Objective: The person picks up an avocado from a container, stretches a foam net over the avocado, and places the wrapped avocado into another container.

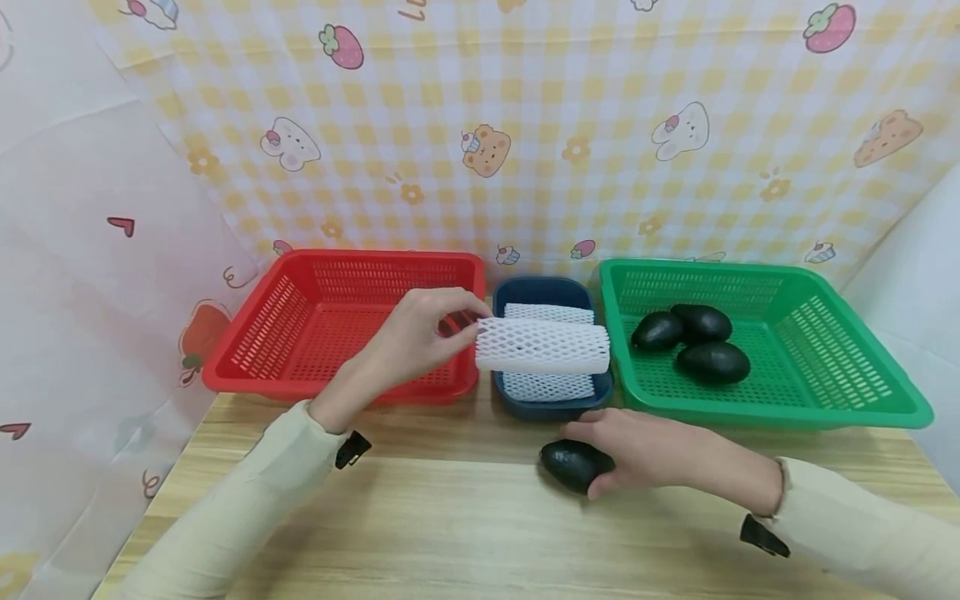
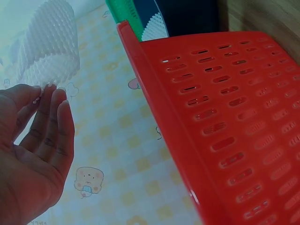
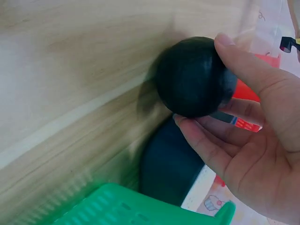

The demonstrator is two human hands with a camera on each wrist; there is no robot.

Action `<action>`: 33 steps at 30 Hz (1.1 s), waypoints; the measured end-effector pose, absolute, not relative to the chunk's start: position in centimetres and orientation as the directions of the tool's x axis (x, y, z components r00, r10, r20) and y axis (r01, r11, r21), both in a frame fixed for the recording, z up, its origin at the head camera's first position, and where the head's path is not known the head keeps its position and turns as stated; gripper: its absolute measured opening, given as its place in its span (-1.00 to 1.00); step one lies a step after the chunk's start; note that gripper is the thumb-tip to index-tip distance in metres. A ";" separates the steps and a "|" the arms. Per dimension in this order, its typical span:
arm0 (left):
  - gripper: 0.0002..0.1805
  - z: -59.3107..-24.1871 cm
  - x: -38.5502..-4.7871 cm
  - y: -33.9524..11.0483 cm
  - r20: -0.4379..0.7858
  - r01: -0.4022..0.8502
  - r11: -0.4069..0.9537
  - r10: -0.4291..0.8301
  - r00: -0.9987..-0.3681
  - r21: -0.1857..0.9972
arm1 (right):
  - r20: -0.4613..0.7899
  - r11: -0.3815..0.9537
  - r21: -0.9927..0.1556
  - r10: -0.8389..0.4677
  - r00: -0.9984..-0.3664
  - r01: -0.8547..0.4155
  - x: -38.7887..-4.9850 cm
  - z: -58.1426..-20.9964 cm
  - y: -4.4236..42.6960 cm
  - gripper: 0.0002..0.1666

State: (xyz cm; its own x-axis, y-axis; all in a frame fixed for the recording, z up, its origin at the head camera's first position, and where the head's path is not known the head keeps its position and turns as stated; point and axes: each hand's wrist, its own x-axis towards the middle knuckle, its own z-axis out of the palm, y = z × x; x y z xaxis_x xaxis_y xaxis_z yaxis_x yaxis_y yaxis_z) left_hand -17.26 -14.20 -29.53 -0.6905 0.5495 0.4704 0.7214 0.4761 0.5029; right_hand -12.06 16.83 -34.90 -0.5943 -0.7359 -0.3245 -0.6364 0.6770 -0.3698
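No label, brand or number can be read; the lettering (image 1: pixel 412 11) on the cloth (image 1: pixel 540 150) is cut off and too partial to make out

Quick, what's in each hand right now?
Left hand: closed, pinching a white foam net sleeve by one end.
Right hand: closed, gripping a dark avocado.

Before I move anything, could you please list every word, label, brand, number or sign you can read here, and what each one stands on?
No word, label, brand, number or sign can be read.
Patterned cloth: letter-like marks at the head view's top edge and left wrist view's bottom edge are too small and cut off to read.
Foam net, avocado: no lettering visible.
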 end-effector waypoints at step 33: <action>-0.65 -29.7 -17.5 -14.7 0.491 0.720 0.472 0.529 -0.692 0.508 | -0.051 0.600 -0.321 -0.783 -0.620 -0.732 -12.2 -29.6 19.9 -0.25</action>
State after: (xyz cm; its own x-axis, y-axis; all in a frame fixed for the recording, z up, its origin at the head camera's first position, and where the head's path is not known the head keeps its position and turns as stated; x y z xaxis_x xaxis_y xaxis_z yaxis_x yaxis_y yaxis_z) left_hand -17.48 -14.70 -29.66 -0.6925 0.5288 0.4907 0.7205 0.4722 0.5078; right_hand -12.23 19.88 -29.61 -0.6195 -0.7833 -0.0512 -0.7325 0.6003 -0.3211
